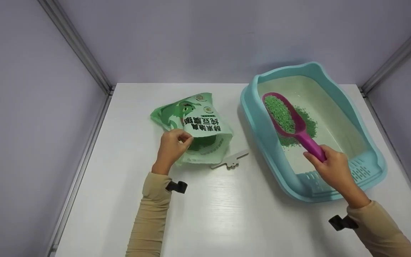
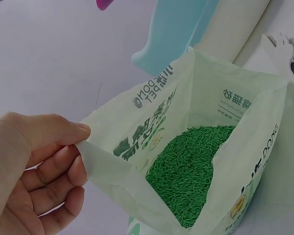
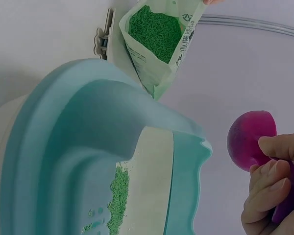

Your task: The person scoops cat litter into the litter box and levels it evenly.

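Observation:
My left hand [image 1: 172, 147] pinches the rim of an open green bag [image 1: 205, 123] between thumb and forefinger. In the left wrist view, green cat litter pellets [image 2: 186, 171] fill the lower part of the bag. My right hand [image 1: 332, 167] grips the handle of a magenta scoop [image 1: 300, 125]. Green pellets [image 1: 280, 112] heap in the scoop's bowl, which is over the blue litter box [image 1: 259, 132]. On the box's pale floor lies a patch of green pellets [image 1: 309, 126]. The right wrist view shows only the scoop's outside [image 3: 252, 139] beside my fingers.
A grey-white bag clip [image 1: 231, 160] lies on the white table [image 1: 212, 214] between the bag and the box. Pale walls [image 1: 219, 43] stand behind and on both sides. The litter box has a high rim, with a perforated step [image 1: 360, 171] at its near end.

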Tool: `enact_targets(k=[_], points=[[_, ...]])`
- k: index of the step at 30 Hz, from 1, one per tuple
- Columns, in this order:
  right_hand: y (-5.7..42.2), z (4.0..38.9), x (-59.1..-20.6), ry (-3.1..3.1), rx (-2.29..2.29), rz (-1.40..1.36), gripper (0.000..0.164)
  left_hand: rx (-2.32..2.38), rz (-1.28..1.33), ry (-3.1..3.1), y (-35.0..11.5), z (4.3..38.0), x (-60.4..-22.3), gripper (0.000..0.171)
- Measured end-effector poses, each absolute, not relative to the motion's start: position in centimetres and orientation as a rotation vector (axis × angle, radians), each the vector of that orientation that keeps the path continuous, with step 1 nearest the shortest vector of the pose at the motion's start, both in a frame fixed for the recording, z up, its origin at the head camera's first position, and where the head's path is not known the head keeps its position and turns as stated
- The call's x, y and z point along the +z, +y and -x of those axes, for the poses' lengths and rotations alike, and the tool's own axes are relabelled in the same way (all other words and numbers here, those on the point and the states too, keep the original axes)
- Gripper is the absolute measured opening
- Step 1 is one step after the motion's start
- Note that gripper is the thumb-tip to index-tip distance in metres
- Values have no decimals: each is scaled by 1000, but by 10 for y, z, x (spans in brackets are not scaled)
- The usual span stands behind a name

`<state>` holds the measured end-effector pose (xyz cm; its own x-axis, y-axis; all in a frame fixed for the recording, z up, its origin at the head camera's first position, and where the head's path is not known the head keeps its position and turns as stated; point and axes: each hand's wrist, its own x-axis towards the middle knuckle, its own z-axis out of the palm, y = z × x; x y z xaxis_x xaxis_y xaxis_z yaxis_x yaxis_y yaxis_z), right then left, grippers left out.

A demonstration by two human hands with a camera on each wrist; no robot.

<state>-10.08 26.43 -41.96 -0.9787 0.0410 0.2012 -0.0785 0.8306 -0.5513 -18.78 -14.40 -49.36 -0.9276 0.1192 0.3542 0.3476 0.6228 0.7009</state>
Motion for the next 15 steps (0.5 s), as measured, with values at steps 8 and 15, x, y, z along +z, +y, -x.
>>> enact_targets(k=[8,15], points=[[274,103,-412,-2899,838,13,30,-1195,390,-2573,-144,187,-492,8],[284,114,-406,-2981,765,-19,33,-1186,389,-2571,-144,188,-493,6]])
